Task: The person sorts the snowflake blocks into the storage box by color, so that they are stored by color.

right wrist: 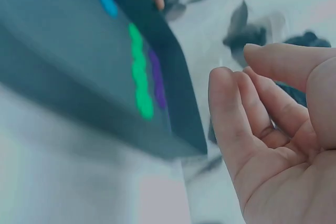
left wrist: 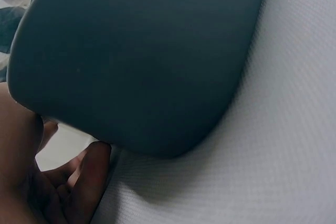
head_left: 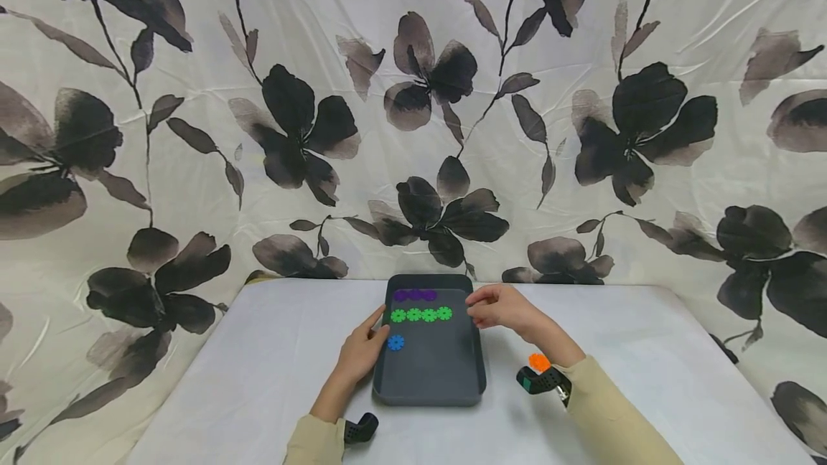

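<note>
A dark grey tray (head_left: 429,372) with a raised rim is in the middle of the table. My left hand (head_left: 359,354) holds its left edge, thumb at the rim; in the left wrist view the fingers (left wrist: 92,182) curl close under the tray's side. Inside the tray lie a row of three purple pieces (head_left: 416,295), a row of several green flower-shaped discs (head_left: 422,315) and one blue flower-shaped disc (head_left: 396,342). By the tray's upper right rim is my right hand (head_left: 507,309). Its thumb and fingers are apart in the right wrist view, with nothing between them.
An orange disc (head_left: 539,362) lies on the white tabletop (head_left: 258,372), right of the tray and partly behind the right wrist's black band (head_left: 541,380). A floral cloth (head_left: 413,142) hangs behind the table's far edge.
</note>
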A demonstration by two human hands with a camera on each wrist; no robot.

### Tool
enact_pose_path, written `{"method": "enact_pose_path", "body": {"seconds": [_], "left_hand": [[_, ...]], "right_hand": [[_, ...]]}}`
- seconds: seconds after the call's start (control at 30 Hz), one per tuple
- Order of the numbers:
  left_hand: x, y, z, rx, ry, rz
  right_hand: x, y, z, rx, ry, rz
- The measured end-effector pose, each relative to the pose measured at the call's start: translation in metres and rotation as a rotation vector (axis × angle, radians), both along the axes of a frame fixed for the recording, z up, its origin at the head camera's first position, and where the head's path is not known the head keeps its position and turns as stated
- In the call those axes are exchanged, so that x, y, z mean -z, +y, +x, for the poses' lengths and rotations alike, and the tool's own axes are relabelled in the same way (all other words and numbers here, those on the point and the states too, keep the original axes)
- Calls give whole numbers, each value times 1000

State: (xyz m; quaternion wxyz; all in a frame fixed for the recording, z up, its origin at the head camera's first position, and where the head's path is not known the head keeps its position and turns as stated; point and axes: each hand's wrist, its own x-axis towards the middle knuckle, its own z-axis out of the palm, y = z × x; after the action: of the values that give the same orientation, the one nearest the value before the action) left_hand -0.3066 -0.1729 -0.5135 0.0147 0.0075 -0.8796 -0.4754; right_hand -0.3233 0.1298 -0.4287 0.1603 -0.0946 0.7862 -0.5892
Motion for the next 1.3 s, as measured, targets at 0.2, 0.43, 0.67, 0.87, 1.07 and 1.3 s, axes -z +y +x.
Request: {"method": "enact_pose_path", "body": {"seconds": [0.2, 0.43, 0.67, 0.87, 1.07, 1.3], "left_hand": [[0, 0, 0, -3, 0, -4], [1, 1, 0, -1, -5, -8], [-1, 1, 0, 9, 5, -15], [-1, -2, -1, 33, -13, 29], [-3, -3, -4, 45, -55, 32], [-9, -2, -2, 68, -86, 63]], "right_hand": [[3, 40, 10, 93, -19, 59], [10, 86, 30, 150, -30, 94], [17, 123, 50, 245, -55, 171], [26, 146, 66, 294, -109, 232], [42, 165, 83, 333, -152, 236], [54, 170, 98, 355, -187, 284]]}}
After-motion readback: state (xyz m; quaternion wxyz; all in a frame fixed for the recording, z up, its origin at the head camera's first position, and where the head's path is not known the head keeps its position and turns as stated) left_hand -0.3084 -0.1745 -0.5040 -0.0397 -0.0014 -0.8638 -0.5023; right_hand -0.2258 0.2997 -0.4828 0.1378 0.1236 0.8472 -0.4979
